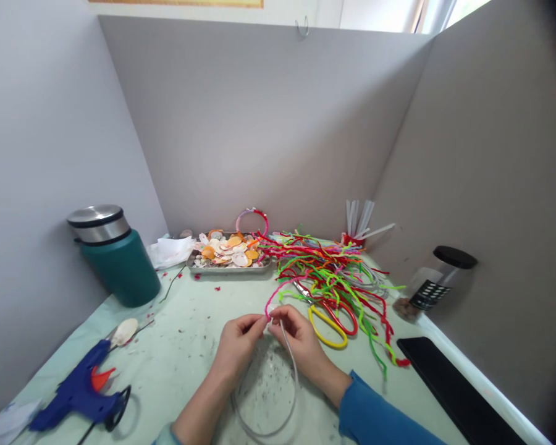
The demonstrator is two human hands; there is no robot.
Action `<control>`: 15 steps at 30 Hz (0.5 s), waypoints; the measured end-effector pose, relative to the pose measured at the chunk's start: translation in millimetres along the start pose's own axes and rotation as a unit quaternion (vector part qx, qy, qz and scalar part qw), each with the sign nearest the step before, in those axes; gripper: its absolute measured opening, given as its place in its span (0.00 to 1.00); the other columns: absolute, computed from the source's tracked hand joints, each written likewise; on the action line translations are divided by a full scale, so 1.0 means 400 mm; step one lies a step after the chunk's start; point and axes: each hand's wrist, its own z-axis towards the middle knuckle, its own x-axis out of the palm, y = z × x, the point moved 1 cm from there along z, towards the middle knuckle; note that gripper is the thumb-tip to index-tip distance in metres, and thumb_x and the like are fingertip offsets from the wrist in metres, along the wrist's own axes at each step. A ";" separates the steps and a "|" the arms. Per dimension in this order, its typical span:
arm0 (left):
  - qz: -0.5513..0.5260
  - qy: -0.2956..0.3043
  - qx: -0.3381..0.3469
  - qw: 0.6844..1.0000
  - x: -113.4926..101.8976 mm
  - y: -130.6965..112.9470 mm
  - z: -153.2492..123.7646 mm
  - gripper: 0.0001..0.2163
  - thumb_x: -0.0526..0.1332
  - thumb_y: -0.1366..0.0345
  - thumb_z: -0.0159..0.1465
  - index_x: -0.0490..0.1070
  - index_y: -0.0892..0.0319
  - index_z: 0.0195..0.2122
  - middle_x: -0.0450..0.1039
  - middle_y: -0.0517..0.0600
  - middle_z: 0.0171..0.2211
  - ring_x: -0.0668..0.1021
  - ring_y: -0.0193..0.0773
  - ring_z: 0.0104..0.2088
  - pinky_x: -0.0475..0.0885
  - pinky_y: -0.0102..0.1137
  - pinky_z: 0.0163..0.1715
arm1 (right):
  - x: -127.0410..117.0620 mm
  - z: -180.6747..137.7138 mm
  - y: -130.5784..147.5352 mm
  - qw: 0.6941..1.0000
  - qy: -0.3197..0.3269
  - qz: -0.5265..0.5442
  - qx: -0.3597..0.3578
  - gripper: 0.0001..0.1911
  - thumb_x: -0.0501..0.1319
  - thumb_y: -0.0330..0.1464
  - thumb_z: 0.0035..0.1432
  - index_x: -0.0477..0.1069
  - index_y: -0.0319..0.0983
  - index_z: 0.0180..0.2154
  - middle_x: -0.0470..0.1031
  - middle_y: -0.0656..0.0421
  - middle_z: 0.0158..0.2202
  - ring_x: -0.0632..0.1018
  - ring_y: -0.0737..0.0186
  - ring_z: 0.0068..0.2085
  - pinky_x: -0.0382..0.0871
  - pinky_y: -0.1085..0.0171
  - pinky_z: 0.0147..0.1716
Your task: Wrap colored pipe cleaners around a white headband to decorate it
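Observation:
Between my hands is a thin grey hoop (294,377) that hangs down in a loop towards the table. My left hand (241,343) is closed, thumb and fingers pinched at the top of the hoop, where a bright pink yarn strand (269,301) meets it. Just to the right, my right hand (300,340) is closed too, pinching the hoop close to the left fingertips. The exact contact between fingertips and strand is partly hidden. From the fingers, the pink strand curves up and right to a tangled pile of coloured yarn (333,266).
Scissors with yellow and red handles (328,327) lie by the pile. Behind are a metal tray (231,270) of shells and a yarn-wrapped ring (265,217). A blue glue gun (81,389) and green bottle (120,266) stand left; a jar (433,287) and black strip (449,383) right.

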 end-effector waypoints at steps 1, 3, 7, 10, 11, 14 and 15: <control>-0.006 0.001 -0.005 1.000 0.000 -0.001 0.000 0.15 0.59 0.56 0.55 0.77 0.64 0.31 0.72 0.48 0.22 0.70 0.35 0.25 0.63 0.26 0.27 | 0.001 -0.001 0.001 1.000 -0.004 -0.013 -0.008 0.07 0.61 0.31 0.53 0.68 0.40 0.36 0.68 0.61 0.31 0.69 0.66 0.30 0.61 0.67 0.28; -0.010 0.006 -0.006 1.000 0.000 -0.002 -0.002 0.15 0.59 0.56 0.55 0.77 0.64 0.30 0.70 0.46 0.21 0.69 0.34 0.25 0.62 0.26 0.26 | 0.002 -0.001 0.006 0.999 -0.015 -0.039 -0.023 0.04 0.60 0.31 0.54 0.68 0.39 0.34 0.68 0.61 0.30 0.69 0.65 0.30 0.62 0.67 0.29; -0.001 0.021 0.011 1.000 0.002 -0.002 -0.006 0.14 0.58 0.57 0.55 0.75 0.64 0.25 0.66 0.45 0.19 0.66 0.32 0.24 0.59 0.26 0.25 | -0.005 0.001 0.021 0.995 -0.021 -0.076 -0.065 0.03 0.58 0.30 0.56 0.70 0.39 0.34 0.68 0.59 0.31 0.70 0.64 0.33 0.62 0.66 0.31; 0.012 0.035 0.026 0.999 0.002 -0.003 -0.009 0.13 0.57 0.59 0.56 0.72 0.63 0.21 0.63 0.44 0.19 0.64 0.32 0.23 0.58 0.26 0.25 | -0.009 0.001 0.030 0.992 -0.010 -0.093 -0.090 0.05 0.57 0.30 0.58 0.71 0.40 0.35 0.69 0.58 0.33 0.71 0.63 0.35 0.63 0.66 0.32; 0.017 0.038 0.030 0.999 0.002 -0.003 -0.009 0.13 0.56 0.60 0.56 0.71 0.63 0.21 0.63 0.44 0.19 0.64 0.32 0.23 0.58 0.26 0.25 | -0.009 0.000 0.031 0.991 -0.008 -0.097 -0.092 0.06 0.56 0.30 0.58 0.71 0.40 0.35 0.69 0.58 0.32 0.71 0.63 0.35 0.63 0.65 0.32; 0.035 0.048 0.038 0.997 0.003 -0.001 -0.009 0.13 0.55 0.60 0.57 0.72 0.63 0.23 0.65 0.46 0.20 0.65 0.32 0.24 0.59 0.26 0.25 | -0.008 0.001 0.029 0.990 -0.013 -0.103 -0.092 0.06 0.56 0.30 0.58 0.71 0.40 0.33 0.68 0.59 0.31 0.70 0.64 0.33 0.62 0.66 0.31; 0.043 0.052 0.043 0.997 0.004 0.000 -0.009 0.13 0.55 0.60 0.57 0.72 0.63 0.24 0.66 0.47 0.21 0.66 0.33 0.25 0.59 0.26 0.26 | -0.008 0.002 0.028 0.990 -0.017 -0.103 -0.091 0.05 0.57 0.30 0.58 0.71 0.39 0.32 0.68 0.59 0.30 0.70 0.64 0.32 0.62 0.66 0.30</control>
